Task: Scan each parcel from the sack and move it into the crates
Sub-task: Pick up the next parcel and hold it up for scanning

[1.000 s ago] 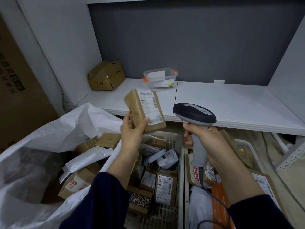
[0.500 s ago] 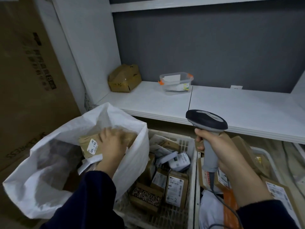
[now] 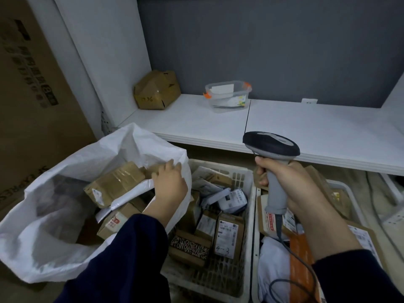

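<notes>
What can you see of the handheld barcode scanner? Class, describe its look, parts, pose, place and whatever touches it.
The barcode scanner has a wide dark head with a grey top panel on a light grey handle, apparently plastic. It stands upright, head uppermost, in front of the white shelf edge and above the right crate. The right hand grips the handle. A dark cable leaves the handle's base and loops down over the parcels.
</notes>
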